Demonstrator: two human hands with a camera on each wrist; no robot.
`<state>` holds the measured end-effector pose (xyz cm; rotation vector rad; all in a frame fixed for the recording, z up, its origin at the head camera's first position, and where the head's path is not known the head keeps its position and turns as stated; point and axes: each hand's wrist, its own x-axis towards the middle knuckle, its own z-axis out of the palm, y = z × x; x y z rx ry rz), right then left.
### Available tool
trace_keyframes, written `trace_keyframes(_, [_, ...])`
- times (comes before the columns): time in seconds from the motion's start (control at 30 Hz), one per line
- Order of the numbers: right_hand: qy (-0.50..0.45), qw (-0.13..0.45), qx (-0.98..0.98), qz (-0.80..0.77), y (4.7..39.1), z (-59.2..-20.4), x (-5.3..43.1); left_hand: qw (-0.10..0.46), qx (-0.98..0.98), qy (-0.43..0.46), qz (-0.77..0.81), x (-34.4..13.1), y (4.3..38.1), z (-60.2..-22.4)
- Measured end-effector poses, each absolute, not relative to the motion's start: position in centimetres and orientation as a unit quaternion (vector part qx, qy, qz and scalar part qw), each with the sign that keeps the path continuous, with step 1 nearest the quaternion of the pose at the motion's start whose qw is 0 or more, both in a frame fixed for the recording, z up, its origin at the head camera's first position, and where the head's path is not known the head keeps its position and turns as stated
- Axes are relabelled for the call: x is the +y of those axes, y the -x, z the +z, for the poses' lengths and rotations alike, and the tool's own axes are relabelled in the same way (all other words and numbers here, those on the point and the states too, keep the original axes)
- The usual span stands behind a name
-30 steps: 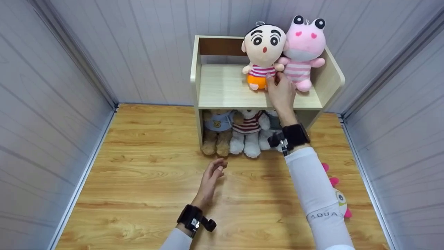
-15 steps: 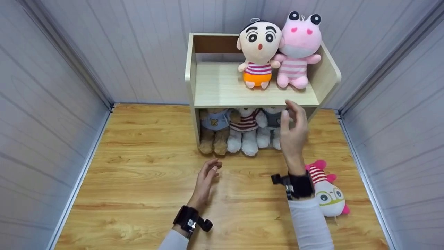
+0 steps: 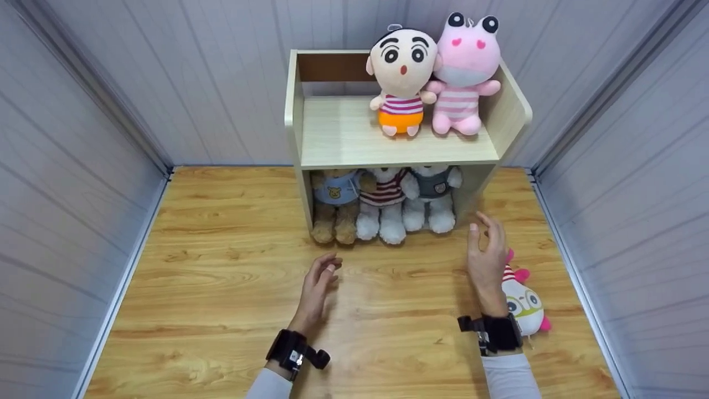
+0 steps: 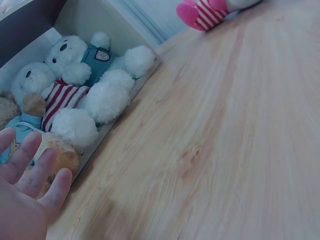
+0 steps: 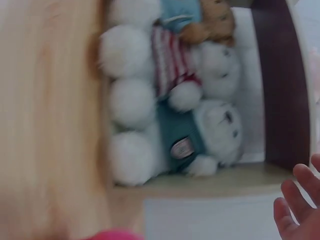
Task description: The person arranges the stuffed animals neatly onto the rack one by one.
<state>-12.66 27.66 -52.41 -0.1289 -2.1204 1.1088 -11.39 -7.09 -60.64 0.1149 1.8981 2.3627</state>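
My right hand (image 3: 487,257) hangs over the floor with loosely bent fingers and nothing in it. It overlaps a plush toy (image 3: 523,302) with glasses, striped clothes and pink limbs, lying on the floor. My left hand (image 3: 317,291) hovers over the floor in front of the shelf, fingers relaxed and holding nothing. On the shelf's top board sit a boy doll (image 3: 401,72) in orange shorts and a pink frog-eyed plush (image 3: 465,66). Below sit a brown bear (image 3: 336,202) in light blue, a white bear (image 4: 62,100) in red stripes, and a white bear (image 5: 182,135) in dark teal.
The pale wooden shelf (image 3: 338,136) stands against the back panel wall. Wall panels (image 3: 72,166) rise on the left and right sides. Wood-look floor (image 3: 221,305) spreads in front of the shelf.
My right hand has let go of the boy doll and drawn back, down and to the right, beside the plush on the floor. The left hand stays nearly in place.
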Motion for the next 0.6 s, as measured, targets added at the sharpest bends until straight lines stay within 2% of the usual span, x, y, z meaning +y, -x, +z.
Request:
trace_keyframes(0.33, [0.103, 0.282, -0.882, 0.363, 9.8, -55.3, 32.4, 0.051, 0.631, -0.021, 0.774, -8.2, 11.2, -60.6])
trace_keyframes(0.6, [0.151, 0.271, -0.911, 0.273, 7.4, -57.4, 35.3, 0.059, 0.631, -0.012, 0.774, -8.5, 11.0, -60.8])
